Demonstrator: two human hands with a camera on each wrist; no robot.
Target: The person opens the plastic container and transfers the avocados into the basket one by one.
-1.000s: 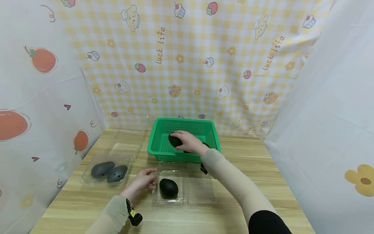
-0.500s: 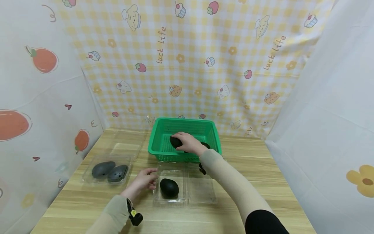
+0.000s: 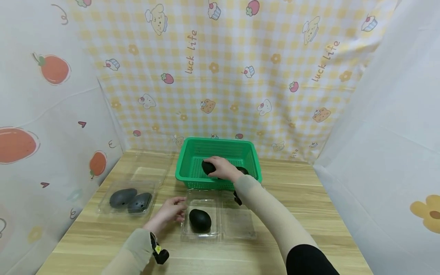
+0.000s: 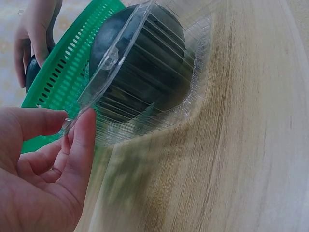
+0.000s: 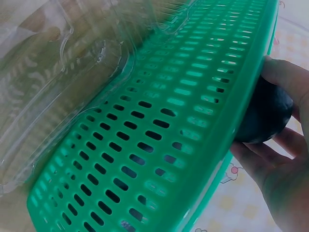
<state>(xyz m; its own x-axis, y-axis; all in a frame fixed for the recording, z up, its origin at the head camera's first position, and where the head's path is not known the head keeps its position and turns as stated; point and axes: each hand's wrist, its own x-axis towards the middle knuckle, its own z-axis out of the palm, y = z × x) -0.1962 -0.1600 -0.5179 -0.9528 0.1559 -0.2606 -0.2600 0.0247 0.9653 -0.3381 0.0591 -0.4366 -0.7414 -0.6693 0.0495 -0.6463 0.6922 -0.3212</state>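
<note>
My right hand (image 3: 222,168) grips a black, egg-shaped avocado (image 3: 207,168) over the inside of the green plastic basket (image 3: 209,185). In the right wrist view the thumb and fingers curl round this avocado beside the basket's rim. Another dark avocado (image 3: 242,170) shows partly behind the forearm. My left hand (image 3: 170,210) pinches the left edge of an open clear plastic box (image 3: 217,214) between thumb and fingertips, as the left wrist view shows. One black avocado (image 3: 200,220) lies in that box. Its lid (image 3: 239,223) lies folded out flat to the right.
Left of my left hand stands a second clear box (image 3: 103,206) with two greyish dark ovals (image 3: 123,198) inside. Its lid (image 3: 148,173) lies behind it. Patterned cloth (image 3: 233,88) hangs behind the wooden table (image 3: 288,191), with white sheets along both sides.
The right hand with its avocado dips very slightly lower within the basket. The left hand keeps its place at the box edge. The whole view shifts a little to the right.
</note>
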